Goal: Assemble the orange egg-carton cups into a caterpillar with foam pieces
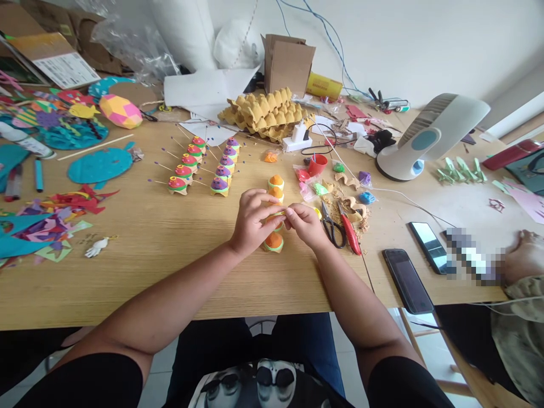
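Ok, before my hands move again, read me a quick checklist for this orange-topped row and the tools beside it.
1. Both hands at the row: ok; left hand and right hand meet over the orange-topped row.
2. Piece between the hands identified: cannot tell; it is small and mostly hidden.
3. Scissors set down: ok; the scissors lie on the table beside your right hand.
4. Blade of the red-handled tool covered: cannot tell; too small.
5. Space around the tools free of scraps: not ok; tan trimmings lie there.
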The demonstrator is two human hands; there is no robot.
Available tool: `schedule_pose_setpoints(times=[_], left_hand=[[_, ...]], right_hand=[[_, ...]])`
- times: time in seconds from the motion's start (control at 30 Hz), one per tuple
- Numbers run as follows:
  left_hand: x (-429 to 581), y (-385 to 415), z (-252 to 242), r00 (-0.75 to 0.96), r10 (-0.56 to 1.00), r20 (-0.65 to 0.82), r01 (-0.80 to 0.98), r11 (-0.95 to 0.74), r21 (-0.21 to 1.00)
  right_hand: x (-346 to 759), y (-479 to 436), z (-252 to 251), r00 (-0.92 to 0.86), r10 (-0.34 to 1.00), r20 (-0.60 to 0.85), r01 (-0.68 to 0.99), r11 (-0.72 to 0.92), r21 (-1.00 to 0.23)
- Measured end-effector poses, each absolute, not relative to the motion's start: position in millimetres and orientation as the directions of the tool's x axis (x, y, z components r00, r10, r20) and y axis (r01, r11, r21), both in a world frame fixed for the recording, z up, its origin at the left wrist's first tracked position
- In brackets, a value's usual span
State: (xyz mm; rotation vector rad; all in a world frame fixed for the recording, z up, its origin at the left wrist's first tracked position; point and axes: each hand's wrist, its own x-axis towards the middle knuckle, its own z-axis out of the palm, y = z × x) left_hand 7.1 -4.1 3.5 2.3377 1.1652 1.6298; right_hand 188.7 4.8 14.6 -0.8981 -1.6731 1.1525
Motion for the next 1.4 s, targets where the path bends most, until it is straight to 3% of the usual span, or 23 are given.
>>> schedule_pose_setpoints(times=[0.17,0.4,0.77,0.93,1.4], left_hand=[[6,-5,6,0.156,0.597,0.787,0.538,-0.719,0.439],[5,-4,7,0.177,0.590,0.788,0.527,-0.733,0.430],[4,-3,5,0.182,0.628,0.757,0.559,-0.699,0.446],[2,-3,5,0.171,0.577,0.798,0.556,-0.726,0.406],[2,0,4,0.189,0.615,0.765,0.554,-0.710,0.434]], right_hand=[[190,5,15,-0.375,0.889,0.264,0.005,0.287,-0.958],[191,9,9,-0.403,0.906,0.131,-0.083,0.106,-0.991],[190,11,8,-0.372,0.918,0.137,-0.031,0.135,-0.990],[190,10,10,-0.416,0.898,0.146,-0.116,0.106,-0.988],[188,11,5,-0.396,0.916,0.062,-0.182,-0.012,-0.983]])
